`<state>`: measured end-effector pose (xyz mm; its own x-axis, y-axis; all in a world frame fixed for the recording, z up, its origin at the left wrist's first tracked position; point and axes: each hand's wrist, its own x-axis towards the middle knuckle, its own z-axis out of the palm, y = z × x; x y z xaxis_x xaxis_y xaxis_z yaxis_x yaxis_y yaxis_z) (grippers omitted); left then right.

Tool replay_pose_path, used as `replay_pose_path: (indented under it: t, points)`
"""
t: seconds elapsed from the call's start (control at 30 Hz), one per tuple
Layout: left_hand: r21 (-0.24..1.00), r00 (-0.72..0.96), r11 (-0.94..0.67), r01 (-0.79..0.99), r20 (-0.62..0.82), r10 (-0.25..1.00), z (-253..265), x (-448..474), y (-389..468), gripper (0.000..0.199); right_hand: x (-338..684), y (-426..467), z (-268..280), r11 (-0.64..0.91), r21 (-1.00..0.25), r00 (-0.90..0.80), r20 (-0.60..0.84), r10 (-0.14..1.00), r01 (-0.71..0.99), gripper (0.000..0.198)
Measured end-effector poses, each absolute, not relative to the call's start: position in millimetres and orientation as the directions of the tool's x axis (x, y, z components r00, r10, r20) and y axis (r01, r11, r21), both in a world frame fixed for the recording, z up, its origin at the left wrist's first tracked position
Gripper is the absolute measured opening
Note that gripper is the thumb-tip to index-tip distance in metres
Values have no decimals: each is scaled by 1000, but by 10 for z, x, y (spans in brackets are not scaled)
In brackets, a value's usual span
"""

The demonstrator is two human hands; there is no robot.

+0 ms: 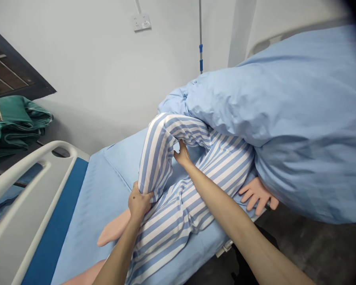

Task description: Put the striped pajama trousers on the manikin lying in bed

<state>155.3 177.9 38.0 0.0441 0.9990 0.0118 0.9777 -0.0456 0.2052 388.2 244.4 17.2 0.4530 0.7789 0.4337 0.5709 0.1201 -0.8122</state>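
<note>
A manikin in blue-and-white striped trousers lies on the bed. One of its legs [157, 152] is bent with the knee raised, and the bare foot [114, 229] rests on the sheet. My left hand [139, 202] is wrapped round this leg's shin just above the ankle. Behind the raised knee, my right hand [183, 153] is tucked against the trouser fabric, its fingertips partly hidden by the leg. The other leg [166, 233] lies stretched out nearer to me, its lower end partly covered by my left forearm.
A blue quilt [284, 99] covers the manikin's upper body; its hand [258, 194] sticks out at the bed's near edge. A footboard [52, 170] stands at left, beside folded green cloth [20, 122]. A metal pole [200, 35] rises by the wall.
</note>
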Motion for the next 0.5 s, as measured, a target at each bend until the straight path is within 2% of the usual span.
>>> replay_pose_path:
  t: [0.07,0.17,0.27,0.33,0.5]
  points:
    - [229,15,-27,973,53,998,372,1401,1751,45,3875,2415,164,86,-778,428,430,795,622,53]
    - [184,46,-58,981,69,997,386,1097,1692,42,3830,2370,138,-19,-706,380,359,852,708,49]
    - [98,89,-91,991,23,996,421,744,1610,40,3758,2348,80,-180,-551,271,89,958,815,45]
    - [31,107,-106,994,-37,994,435,536,1559,37,3718,2340,25,-217,-447,205,-75,976,868,46]
    - [-99,103,-120,988,-162,981,436,321,1506,35,3717,2324,-139,-180,-379,107,-206,973,907,52]
